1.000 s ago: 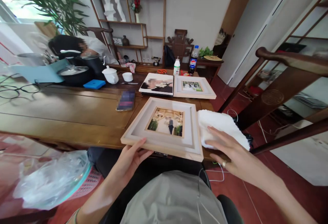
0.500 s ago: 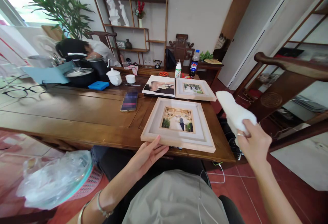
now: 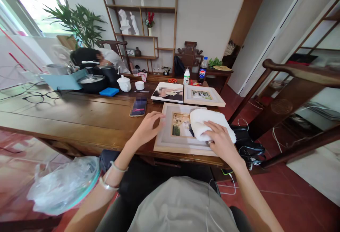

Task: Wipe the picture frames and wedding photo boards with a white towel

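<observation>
By the near right corner of the desk (image 3: 79,115), a pale photo frame (image 3: 179,125) is lying face up; a person (image 3: 177,203) is sitting at the near edge, and the right hand (image 3: 221,141) is gripping a fluffy white cloth (image 3: 205,120), bending over the top of it; the cloth is resting on the frame and covering its right part; the left hand (image 3: 146,127) is curving loosely and holding nothing, just beside the frame's left side; I am not able to tell if it is touching; farther back, a second frame (image 3: 203,95) is lying along the right edge, with a white-edged picture (image 3: 170,93) just beside it; a phone (image 3: 138,107) is lying left of the near frame.
</observation>
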Motion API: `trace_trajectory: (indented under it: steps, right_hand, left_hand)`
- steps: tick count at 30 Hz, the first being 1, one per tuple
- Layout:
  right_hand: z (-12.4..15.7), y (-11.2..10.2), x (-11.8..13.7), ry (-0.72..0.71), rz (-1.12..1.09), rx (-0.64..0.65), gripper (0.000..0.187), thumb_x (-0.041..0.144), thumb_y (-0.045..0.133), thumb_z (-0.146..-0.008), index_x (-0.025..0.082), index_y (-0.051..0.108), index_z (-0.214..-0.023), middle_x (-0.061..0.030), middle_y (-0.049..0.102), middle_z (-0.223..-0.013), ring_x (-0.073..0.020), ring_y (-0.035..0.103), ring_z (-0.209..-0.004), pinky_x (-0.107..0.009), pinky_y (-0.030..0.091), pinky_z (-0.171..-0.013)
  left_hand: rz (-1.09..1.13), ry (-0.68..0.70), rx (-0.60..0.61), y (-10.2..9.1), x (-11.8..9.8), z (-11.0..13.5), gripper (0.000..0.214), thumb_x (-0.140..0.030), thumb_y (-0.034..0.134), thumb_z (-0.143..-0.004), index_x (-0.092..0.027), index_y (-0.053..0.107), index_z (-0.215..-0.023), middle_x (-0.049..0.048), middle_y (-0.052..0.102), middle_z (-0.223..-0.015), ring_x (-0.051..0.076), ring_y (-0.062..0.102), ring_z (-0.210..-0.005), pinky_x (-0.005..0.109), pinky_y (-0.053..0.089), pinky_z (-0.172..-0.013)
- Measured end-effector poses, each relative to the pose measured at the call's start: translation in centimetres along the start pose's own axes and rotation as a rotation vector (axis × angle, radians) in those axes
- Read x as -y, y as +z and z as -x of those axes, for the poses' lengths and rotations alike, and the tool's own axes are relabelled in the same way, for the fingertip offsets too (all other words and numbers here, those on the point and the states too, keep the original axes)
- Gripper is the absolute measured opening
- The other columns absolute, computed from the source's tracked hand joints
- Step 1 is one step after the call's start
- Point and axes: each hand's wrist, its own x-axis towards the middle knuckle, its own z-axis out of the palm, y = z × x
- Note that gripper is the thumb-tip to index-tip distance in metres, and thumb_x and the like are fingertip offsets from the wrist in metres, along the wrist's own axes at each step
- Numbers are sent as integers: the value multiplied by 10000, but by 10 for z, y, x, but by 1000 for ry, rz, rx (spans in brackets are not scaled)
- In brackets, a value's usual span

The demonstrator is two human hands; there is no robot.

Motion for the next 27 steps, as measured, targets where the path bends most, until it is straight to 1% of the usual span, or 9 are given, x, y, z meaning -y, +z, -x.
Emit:
trace_trajectory:
  steps: [3, 6, 10, 15, 17, 19, 22, 25, 27]
  right_hand:
    - [0, 2, 1, -8, 55, 14, 460, -34, 440, -594, 186, 680, -920, -107, 584, -1284, -295, 476, -1220, -500, 369, -959]
    - [0, 2, -1, -48, 77, -3, 435, -21, 457, -610, 204, 674, -913, -93, 604, -1257, -286, 515, -1161, -476, 378, -928]
    - [0, 0, -4, -97, 90, -32, 383, 8, 478, -632, 215, 677, -886, -85, 637, -1197, -283, 536, -1090, -461, 362, -913]
    - [-3, -1, -3, -112, 91, -44, 398, 31, 493, -634, 226, 684, -923, -73, 684, -918, -269, 556, -936, -431, 370, -854]
    - [-3, 0, -3, -119, 92, -60, 401, 36, 499, -636, 229, 686, -934, -68, 675, -867, -264, 554, -905, -431, 373, -858]
    - [-2, 2, -4, -126, 89, -87, 405, 38, 504, -636, 233, 686, -940, -64, 673, -865, -264, 556, -908, -442, 379, -888]
    - [-1, 7, -12, -111, 42, -179, 440, 24, 490, -649, 229, 678, -990, -71, 675, -929, -276, 556, -992, -459, 405, -923]
    - [-1, 14, -23, -28, -35, -295, 457, 40, 489, -700, 219, 645, -1090, -96, 653, -1081, -295, 507, -1149, -477, 432, -944]
    - [-1, 16, -28, 18, -71, -283, 489, 56, 498, -715, 215, 610, -1164, -104, 638, -1148, -304, 471, -1217, -490, 444, -949]
  left_hand:
    - [-128, 82, -45, 20, 30, -14, 376, -269, 607, -800, -136, 608, -1152, 142, 540, -1247, 264, 491, -1196, 424, 323, -1070]
    - [-97, 115, 2, 34, 44, -6, 441, -249, 569, -824, -143, 535, -1251, 152, 445, -1363, 262, 406, -1292, 428, 289, -1098]
    - [-20, 152, 74, 32, 47, 5, 482, -191, 534, -827, -170, 492, -1307, 128, 360, -1453, 261, 264, -1386, 448, 204, -1142]
    - [-11, 183, 137, 24, 52, -3, 541, -83, 472, -793, -190, 489, -1323, 96, 323, -1487, 254, 162, -1421, 474, 158, -1154]
    - [-9, 223, 163, 22, 53, -6, 549, -58, 443, -788, -199, 501, -1315, 86, 311, -1496, 247, 164, -1422, 475, 156, -1155]
    - [-20, 254, 171, 21, 52, -6, 560, -46, 427, -783, -209, 505, -1313, 80, 343, -1480, 233, 222, -1407, 459, 171, -1157]
    - [-54, 237, 171, 21, 51, -4, 568, -54, 434, -785, -204, 492, -1329, 84, 367, -1466, 226, 296, -1378, 436, 197, -1156]
    - [-69, 210, 214, 21, 54, -4, 546, -87, 458, -804, -176, 479, -1342, 103, 321, -1490, 246, 254, -1395, 441, 188, -1157]
    - [-71, 213, 252, 21, 58, -5, 534, -106, 456, -829, -175, 458, -1358, 106, 303, -1499, 245, 209, -1410, 451, 170, -1160]
